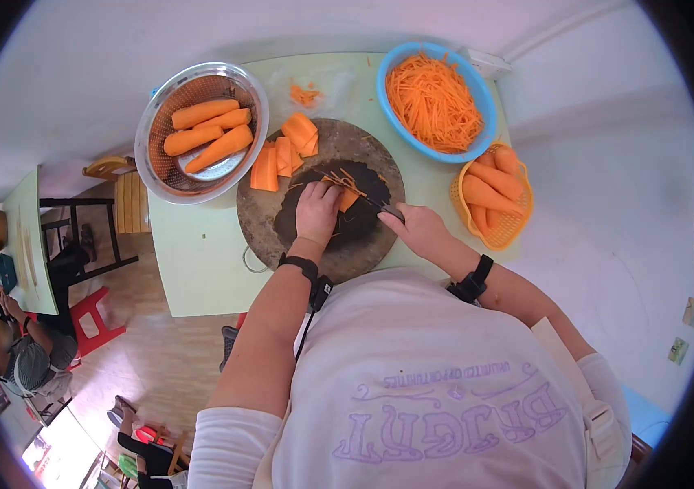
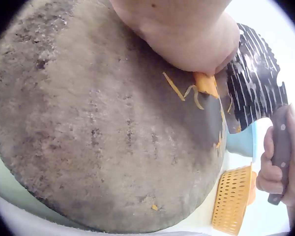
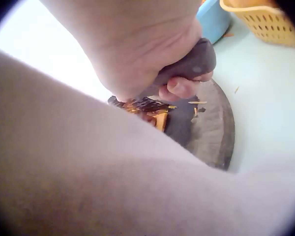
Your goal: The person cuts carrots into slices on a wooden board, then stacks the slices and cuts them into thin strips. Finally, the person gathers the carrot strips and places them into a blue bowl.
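Observation:
On a round wooden chopping block (image 1: 374, 152), the left hand (image 1: 317, 212) holds down a carrot piece (image 2: 205, 84) with bent fingers. The right hand (image 1: 423, 231) grips the dark handle of a cleaver (image 2: 255, 73), whose striped blade stands right beside the carrot piece and the left fingers. Thin carrot shreds (image 1: 345, 181) cling to the blade and lie about it. Flat carrot slices (image 1: 265, 169) are piled on the block's far left part. In the left wrist view, the left hand hides most of the carrot piece; a forearm covers much of the right wrist view.
A metal bowl (image 1: 147, 130) with several peeled carrots stands left of the block. At the back right is a blue basin (image 1: 383, 91) heaped with carrot shreds, and near it a yellow basket (image 1: 518, 226) of carrots. A plastic bag (image 1: 331, 90) with scraps lies behind. People sit farther left.

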`<act>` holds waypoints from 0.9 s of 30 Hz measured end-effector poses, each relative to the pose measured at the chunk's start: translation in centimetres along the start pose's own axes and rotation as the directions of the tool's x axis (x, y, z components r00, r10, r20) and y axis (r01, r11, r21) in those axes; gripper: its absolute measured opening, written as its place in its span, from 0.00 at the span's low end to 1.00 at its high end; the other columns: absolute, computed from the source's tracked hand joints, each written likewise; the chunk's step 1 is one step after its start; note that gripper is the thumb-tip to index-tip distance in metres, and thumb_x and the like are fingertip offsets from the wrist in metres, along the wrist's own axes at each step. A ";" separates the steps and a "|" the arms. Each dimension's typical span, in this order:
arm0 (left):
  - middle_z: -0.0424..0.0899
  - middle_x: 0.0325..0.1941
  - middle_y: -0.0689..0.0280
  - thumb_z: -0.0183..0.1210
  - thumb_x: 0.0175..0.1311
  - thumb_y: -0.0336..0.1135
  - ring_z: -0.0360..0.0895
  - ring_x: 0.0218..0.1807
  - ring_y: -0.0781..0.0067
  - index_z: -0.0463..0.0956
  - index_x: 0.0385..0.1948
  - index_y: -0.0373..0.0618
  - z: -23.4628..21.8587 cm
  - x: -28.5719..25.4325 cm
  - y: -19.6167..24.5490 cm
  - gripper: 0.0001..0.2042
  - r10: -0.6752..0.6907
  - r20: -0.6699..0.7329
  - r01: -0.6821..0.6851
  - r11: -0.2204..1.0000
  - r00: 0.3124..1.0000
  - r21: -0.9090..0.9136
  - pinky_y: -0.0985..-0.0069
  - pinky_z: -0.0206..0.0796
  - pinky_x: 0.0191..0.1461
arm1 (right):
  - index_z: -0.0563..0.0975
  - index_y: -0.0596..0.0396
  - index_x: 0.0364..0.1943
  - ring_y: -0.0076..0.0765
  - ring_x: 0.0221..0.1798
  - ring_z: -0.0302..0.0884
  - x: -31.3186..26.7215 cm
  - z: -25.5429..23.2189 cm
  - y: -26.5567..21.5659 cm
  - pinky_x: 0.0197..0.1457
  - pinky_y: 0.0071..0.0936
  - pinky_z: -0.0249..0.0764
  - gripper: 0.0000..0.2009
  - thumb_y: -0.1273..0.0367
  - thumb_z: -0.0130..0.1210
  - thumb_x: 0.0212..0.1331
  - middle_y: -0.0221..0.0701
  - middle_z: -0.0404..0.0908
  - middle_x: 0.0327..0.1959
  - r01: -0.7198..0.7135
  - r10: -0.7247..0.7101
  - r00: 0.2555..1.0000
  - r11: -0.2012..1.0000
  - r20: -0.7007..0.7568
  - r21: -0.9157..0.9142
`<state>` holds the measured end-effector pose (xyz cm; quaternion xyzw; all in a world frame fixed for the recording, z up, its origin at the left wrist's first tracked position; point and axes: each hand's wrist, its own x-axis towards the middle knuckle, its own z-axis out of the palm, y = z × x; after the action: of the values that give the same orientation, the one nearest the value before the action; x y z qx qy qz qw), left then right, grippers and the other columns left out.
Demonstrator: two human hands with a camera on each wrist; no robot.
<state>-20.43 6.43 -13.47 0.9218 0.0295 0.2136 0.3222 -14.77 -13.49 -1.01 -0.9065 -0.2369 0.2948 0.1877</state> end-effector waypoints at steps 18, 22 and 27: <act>0.79 0.35 0.66 0.63 0.53 0.30 0.75 0.41 0.62 0.80 0.32 0.45 -0.1 0.3 -0.3 0.06 0.006 -0.021 -0.006 1.000 1.000 0.017 0.68 0.71 0.47 | 0.76 0.58 0.34 0.57 0.36 0.79 2.1 1.6 0.2 0.39 0.47 0.73 0.25 0.46 0.45 0.67 0.46 0.81 0.30 0.003 -0.002 1.000 0.998 0.014 -0.058; 0.79 0.35 0.65 0.63 0.53 0.30 0.75 0.41 0.62 0.80 0.33 0.46 0.1 -0.2 0.0 0.06 -0.016 -0.010 0.016 1.000 1.000 -0.011 0.67 0.71 0.47 | 0.76 0.58 0.34 0.57 0.36 0.79 2.1 1.6 0.3 0.39 0.47 0.73 0.26 0.46 0.45 0.66 0.46 0.81 0.30 -0.007 0.007 1.000 0.999 0.019 -0.036; 0.78 0.36 0.65 0.63 0.54 0.30 0.75 0.42 0.60 0.80 0.33 0.46 0.2 -0.1 0.0 0.05 -0.007 -0.009 0.007 1.000 1.000 0.006 0.67 0.71 0.47 | 0.77 0.59 0.34 0.57 0.37 0.79 2.0 1.2 -0.1 0.40 0.47 0.73 0.27 0.45 0.45 0.66 0.47 0.81 0.31 -0.010 0.010 1.000 0.999 0.008 -0.031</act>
<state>-20.48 6.34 -13.68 0.9216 0.0349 0.2163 0.3203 -14.16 -12.10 -2.71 -0.9092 -0.2378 0.2959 0.1711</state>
